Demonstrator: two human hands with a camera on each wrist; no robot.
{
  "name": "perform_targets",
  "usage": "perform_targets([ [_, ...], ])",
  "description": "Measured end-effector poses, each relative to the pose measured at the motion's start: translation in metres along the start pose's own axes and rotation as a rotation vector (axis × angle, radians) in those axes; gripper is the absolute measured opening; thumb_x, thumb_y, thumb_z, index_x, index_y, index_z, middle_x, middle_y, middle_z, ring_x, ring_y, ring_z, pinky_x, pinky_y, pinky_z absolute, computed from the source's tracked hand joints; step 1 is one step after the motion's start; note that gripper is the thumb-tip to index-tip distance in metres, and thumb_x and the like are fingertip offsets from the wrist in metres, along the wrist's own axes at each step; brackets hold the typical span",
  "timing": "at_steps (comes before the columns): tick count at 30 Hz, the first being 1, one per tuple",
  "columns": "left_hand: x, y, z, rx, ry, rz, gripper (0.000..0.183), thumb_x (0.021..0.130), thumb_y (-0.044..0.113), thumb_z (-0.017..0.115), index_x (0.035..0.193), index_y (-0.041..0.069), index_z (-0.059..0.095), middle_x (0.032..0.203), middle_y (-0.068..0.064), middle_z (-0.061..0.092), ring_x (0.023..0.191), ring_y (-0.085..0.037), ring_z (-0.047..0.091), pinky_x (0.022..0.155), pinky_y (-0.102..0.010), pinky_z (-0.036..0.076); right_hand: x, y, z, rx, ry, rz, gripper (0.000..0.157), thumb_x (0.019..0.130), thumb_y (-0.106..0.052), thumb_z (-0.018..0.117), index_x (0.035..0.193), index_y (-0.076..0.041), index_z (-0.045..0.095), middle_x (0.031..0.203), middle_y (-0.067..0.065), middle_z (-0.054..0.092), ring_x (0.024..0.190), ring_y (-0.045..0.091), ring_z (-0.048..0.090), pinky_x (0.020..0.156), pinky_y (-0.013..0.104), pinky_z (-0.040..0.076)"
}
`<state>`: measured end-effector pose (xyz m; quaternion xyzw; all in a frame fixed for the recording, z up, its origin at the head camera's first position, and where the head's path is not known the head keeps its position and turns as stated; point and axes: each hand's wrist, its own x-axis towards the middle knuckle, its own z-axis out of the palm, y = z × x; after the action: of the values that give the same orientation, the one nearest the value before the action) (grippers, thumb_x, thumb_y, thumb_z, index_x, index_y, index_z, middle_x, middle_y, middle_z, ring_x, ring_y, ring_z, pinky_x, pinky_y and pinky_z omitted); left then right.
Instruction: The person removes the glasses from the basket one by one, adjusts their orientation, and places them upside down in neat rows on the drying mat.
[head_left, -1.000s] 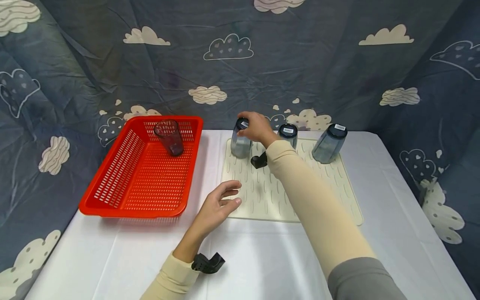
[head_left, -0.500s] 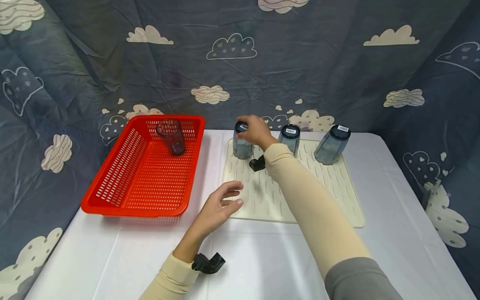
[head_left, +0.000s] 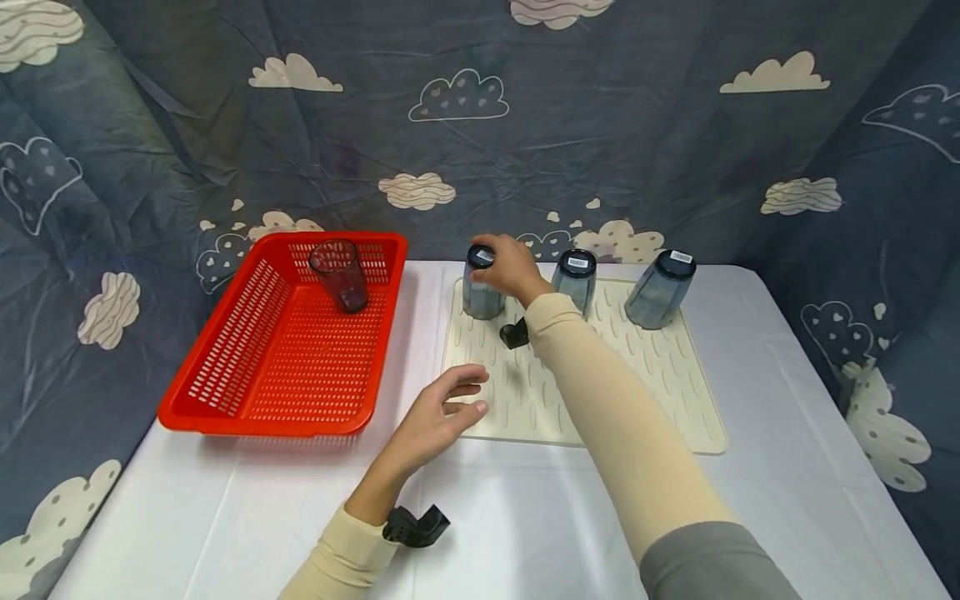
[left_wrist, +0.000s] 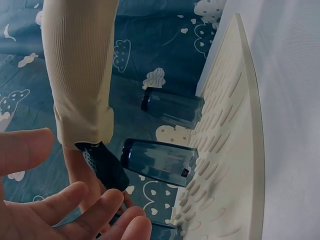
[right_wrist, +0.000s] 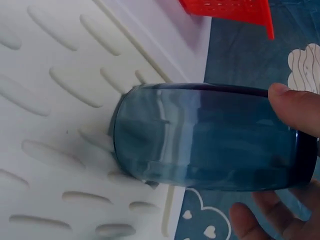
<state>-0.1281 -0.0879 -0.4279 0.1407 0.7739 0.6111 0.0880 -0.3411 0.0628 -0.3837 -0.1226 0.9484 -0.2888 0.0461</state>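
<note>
On the pale ribbed mat (head_left: 540,400), a bluish glass (head_left: 483,300) stands upside down at the back left corner. My right hand (head_left: 510,267) holds it near its dark base, thumb on one side and fingers on the other. In the right wrist view the rim of this glass (right_wrist: 200,135) touches the mat, and part of the hand is out of frame. My left hand (head_left: 435,417) hovers near the mat's front left edge, its fingers loosely bent with nothing in them. Two more upturned glasses, a middle one (head_left: 576,279) and a right one (head_left: 660,292), stand along the back.
To the left stands a red perforated basket (head_left: 300,375) with one dark glass (head_left: 341,279) leaning inside at its back. A white cloth (head_left: 495,517) covers the table. Behind hangs a dark blue cloud-patterned curtain (head_left: 360,142).
My right hand has come down slightly, still at the left glass, whose base sits a little lower in view. My left hand has hardly moved.
</note>
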Motion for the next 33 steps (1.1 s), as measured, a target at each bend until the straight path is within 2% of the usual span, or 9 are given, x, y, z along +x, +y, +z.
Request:
perform_targets([
  [8,-0.004,0.008,-0.009,0.010,0.001,-0.001,0.046,0.093,0.008,0.062,0.138,0.003,0.051,0.139,-0.016,0.057,0.129,-0.037,0.054,0.106,-0.048,0.048,-0.011,-0.001,-0.005,-0.070,-0.033,-0.044,0.072,0.089,-0.028,0.073,0.153,-0.025,0.038,0.152,0.018,0.040,0.139,0.040,0.037,0.112,0.054,0.038],
  [16,-0.012,0.017,-0.021,0.042,-0.001,0.025,0.048,0.094,0.010,0.062,0.139,0.003,0.050,0.141,-0.016,0.055,0.129,-0.033,0.054,0.108,-0.048,0.047,-0.030,-0.006,-0.021,-0.091,0.027,-0.169,0.070,0.092,-0.029,0.069,0.154,-0.025,0.036,0.157,0.017,0.033,0.143,0.041,0.033,0.114,0.057,0.035],
  [22,-0.023,0.028,-0.033,0.090,-0.004,0.110,0.047,0.094,0.009,0.063,0.139,0.002,0.050,0.140,-0.017,0.056,0.127,-0.032,0.056,0.105,-0.042,0.050,-0.071,0.007,-0.039,-0.050,0.067,-0.256,0.059,0.092,-0.027,0.068,0.147,-0.016,0.047,0.153,0.017,0.041,0.142,0.040,0.037,0.114,0.059,0.034],
  [27,-0.038,0.043,-0.050,0.168,0.011,0.142,0.046,0.093,0.008,0.065,0.138,0.004,0.051,0.139,-0.014,0.057,0.126,-0.030,0.057,0.102,-0.034,0.052,-0.114,0.031,-0.052,-0.008,0.048,-0.261,0.057,0.093,-0.024,0.069,0.144,-0.011,0.048,0.153,0.017,0.041,0.144,0.040,0.034,0.115,0.063,0.029],
  [30,-0.044,0.051,-0.061,0.228,0.027,0.135,0.046,0.093,0.008,0.065,0.137,0.006,0.052,0.139,-0.012,0.058,0.125,-0.028,0.058,0.102,-0.035,0.052,-0.137,0.048,-0.057,0.039,0.043,-0.255,0.056,0.093,-0.021,0.068,0.144,-0.009,0.048,0.152,0.017,0.042,0.142,0.039,0.037,0.111,0.062,0.036],
  [33,-0.045,0.058,-0.073,0.301,0.045,0.135,0.046,0.093,0.009,0.065,0.137,0.006,0.052,0.139,-0.012,0.058,0.125,-0.030,0.058,0.102,-0.042,0.052,-0.156,0.063,-0.060,0.098,0.051,-0.229,0.055,0.094,-0.019,0.067,0.145,-0.008,0.047,0.151,0.017,0.043,0.140,0.038,0.040,0.105,0.060,0.043],
])
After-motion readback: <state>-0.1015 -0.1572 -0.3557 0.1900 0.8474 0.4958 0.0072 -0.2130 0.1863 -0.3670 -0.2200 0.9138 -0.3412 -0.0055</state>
